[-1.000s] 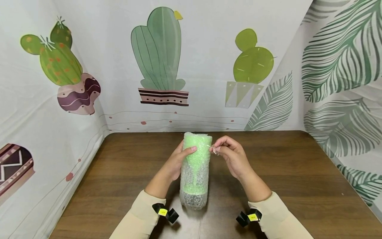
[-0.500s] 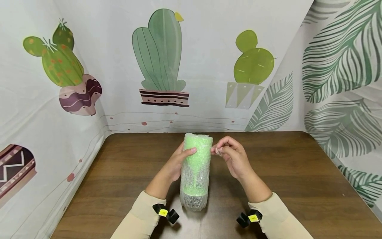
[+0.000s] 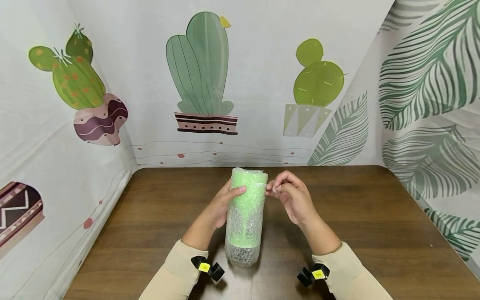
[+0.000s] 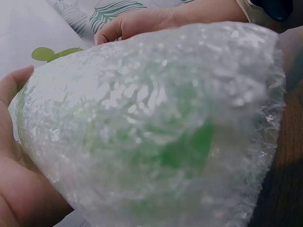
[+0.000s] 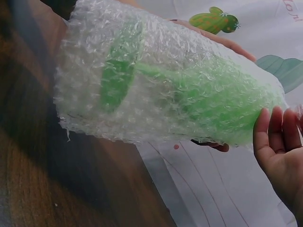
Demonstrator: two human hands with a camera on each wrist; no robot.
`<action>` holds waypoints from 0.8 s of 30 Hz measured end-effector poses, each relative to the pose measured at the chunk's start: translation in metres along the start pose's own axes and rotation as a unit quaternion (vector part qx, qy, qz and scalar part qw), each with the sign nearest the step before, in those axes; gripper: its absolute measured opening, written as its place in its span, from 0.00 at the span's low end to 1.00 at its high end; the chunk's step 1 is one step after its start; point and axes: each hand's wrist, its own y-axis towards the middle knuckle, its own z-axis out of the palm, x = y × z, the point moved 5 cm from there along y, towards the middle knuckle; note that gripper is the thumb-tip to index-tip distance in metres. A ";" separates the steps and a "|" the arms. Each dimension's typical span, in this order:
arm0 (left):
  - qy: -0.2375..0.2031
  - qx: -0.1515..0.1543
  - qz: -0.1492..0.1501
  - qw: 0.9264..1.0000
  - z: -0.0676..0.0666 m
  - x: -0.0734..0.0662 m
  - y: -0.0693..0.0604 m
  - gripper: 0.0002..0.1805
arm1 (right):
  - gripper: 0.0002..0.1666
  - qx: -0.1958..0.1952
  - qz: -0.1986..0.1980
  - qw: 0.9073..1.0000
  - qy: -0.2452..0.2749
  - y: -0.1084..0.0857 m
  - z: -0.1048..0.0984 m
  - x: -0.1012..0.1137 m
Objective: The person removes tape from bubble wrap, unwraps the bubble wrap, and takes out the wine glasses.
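Note:
A green object wrapped in clear bubble wrap (image 3: 245,216) stands nearly upright above the table in the head view. The left hand (image 3: 222,204) grips its upper left side, thumb across the front and the other fingers hidden behind. Close to its upper right edge, the right hand (image 3: 294,198) pinches a small piece of clear film or tape (image 3: 276,189) between thumb and fingers. In the right wrist view the wrapped bundle (image 5: 156,80) shows a green stemmed shape inside, with the right hand (image 5: 284,156) at its wider end. The left wrist view shows the left hand (image 4: 23,179) around the bundle (image 4: 142,118).
The brown wooden table (image 3: 360,216) spans the area below the hands. Behind it and at both sides hangs a white cloth (image 3: 258,83) printed with cacti and leaves. A black wrist device (image 3: 313,274) sits on each beige sleeve (image 3: 352,271).
The right hand has shifted slightly right, away from the bundle's edge, still pinching the clear piece. The left hand keeps its grip, and the bundle's lower end has moved slightly down.

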 end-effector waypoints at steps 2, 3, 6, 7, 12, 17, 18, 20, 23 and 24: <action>-0.002 0.000 0.001 1.000 0.000 0.000 -0.001 0.41 | 0.18 0.001 0.002 1.000 0.006 0.000 0.000 0.000; -0.002 0.000 0.001 1.000 0.000 0.000 -0.001 0.41 | 0.19 0.002 0.003 1.000 0.011 0.000 0.000 0.000; -0.005 0.005 0.003 1.000 0.001 -0.001 -0.001 0.40 | 0.19 0.004 -0.001 1.000 0.025 0.000 -0.001 0.000; -0.007 0.007 0.004 1.000 0.001 -0.001 -0.001 0.39 | 0.19 0.005 -0.003 1.000 0.030 0.000 -0.002 0.001; -0.021 0.016 0.007 1.000 0.002 -0.001 -0.002 0.37 | 0.20 -0.001 -0.006 0.999 0.048 0.001 -0.004 0.001; -0.020 0.011 0.007 1.000 0.000 0.000 -0.001 0.37 | 0.18 -0.018 0.004 0.999 0.042 0.001 -0.005 0.001; -0.019 0.010 0.007 1.000 0.000 0.000 -0.001 0.37 | 0.18 -0.021 0.005 0.999 0.040 0.001 -0.005 0.001; -0.019 0.008 0.008 1.000 0.000 -0.001 -0.001 0.37 | 0.17 -0.024 0.006 0.999 0.037 0.001 -0.005 0.001; -0.019 0.003 0.007 1.000 0.000 0.000 -0.001 0.37 | 0.16 -0.025 0.008 0.999 0.033 0.002 -0.005 -0.001; -0.019 0.002 0.007 1.000 0.000 0.000 -0.001 0.38 | 0.16 -0.025 0.009 0.999 0.031 0.002 -0.005 -0.001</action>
